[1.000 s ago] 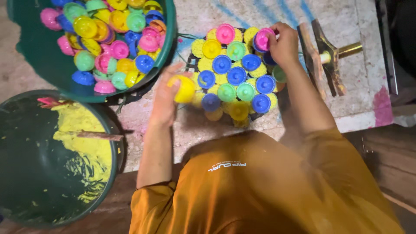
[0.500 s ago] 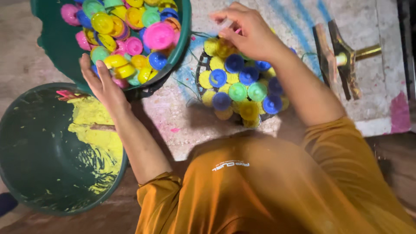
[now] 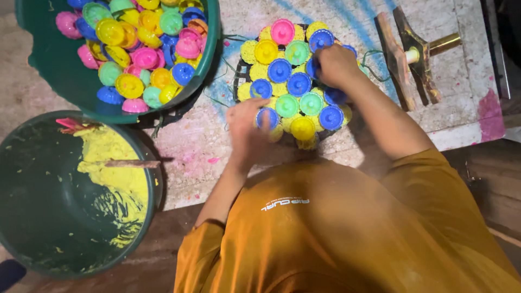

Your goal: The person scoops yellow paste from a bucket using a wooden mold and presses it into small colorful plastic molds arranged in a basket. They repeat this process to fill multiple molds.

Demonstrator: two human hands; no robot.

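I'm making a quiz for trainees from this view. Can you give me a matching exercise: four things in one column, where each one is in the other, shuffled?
Things:
1. left hand
2. right hand
3. yellow paste
4. wooden tool with brass rod

Places:
A. inside the lower green tub
B. on the slab, right of the cluster
C. lower left edge of the cap cluster
D. upper right of the cluster

Pairs: 1-C, 2-D, 3-A, 4-B

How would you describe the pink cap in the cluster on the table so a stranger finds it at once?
Start at the round cluster of caps on the stone table, between the two hands. Go to its far edge. The pink cap sits there, the only pink one among yellow, blue and green.
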